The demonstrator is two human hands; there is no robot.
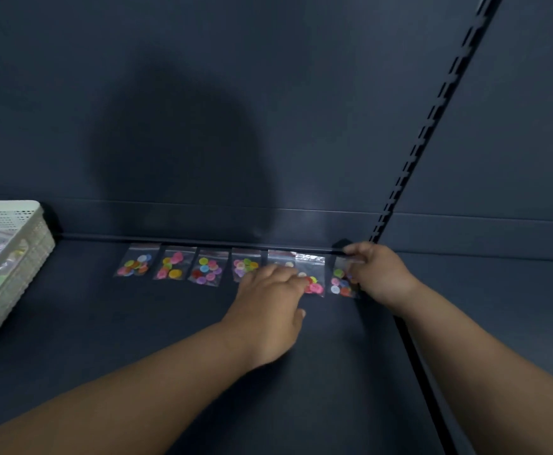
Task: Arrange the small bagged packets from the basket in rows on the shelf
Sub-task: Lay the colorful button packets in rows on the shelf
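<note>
Head view. Packets (pixel 170 267): small clear zip bags with a reddish seal strip on top, each filled with mixed coloured round buttons. Seven lie flat in one row on the dark shelf (pixel 137 339), along its rear edge. Four lie uncovered to the left of the left hand's fingers.

Left hand (pixel 270 310): palm down, fingers (pixel 285 274) nearly straight and close together. They rest across the fifth packet (pixel 280 256) and touch the sixth packet (pixel 313 274).

Right hand (pixel 380 274): fingers curled, pinching the rightmost packet (pixel 339 284) near its top right corner. That packet lies just right of the left fingertips, at the shelf's right end.

Basket (pixel 29 254): white with perforated walls, on the same shelf, well to the left of both hands. More clear packets with coloured buttons lie inside; count not readable.
</note>
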